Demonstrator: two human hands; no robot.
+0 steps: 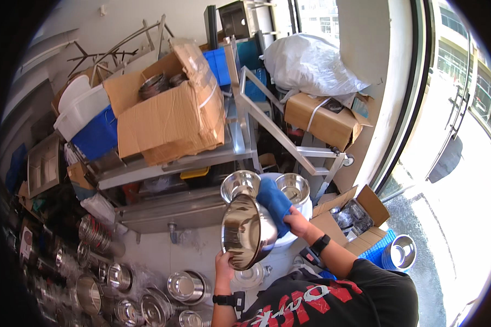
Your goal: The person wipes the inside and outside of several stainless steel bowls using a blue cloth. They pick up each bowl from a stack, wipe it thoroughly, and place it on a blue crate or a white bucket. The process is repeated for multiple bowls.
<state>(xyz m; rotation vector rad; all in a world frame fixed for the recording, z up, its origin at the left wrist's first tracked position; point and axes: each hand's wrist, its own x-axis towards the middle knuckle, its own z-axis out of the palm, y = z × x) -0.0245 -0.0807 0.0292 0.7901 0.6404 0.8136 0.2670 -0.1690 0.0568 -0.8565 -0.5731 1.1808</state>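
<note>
A large shiny stainless steel bowl (241, 231) is tilted on its side in front of me, its opening facing left. My left hand (225, 261) grips its lower rim. With my right hand (298, 222) I hold a blue cloth (275, 204), which lies against the bowl's outer side. Two smaller steel bowls, one at the left (239, 184) and one at the right (293, 189), stand just beyond on a white round container (305, 212). The big bowl partly hides the left one.
Steel pots and bowls (186, 286) crowd the floor at lower left. An open carton (370, 239) and stacked basins (400, 251) stand at right. Ahead, a steel table (212, 157) bears a large cardboard box (167, 118); a metal frame (272, 122) leans beside it.
</note>
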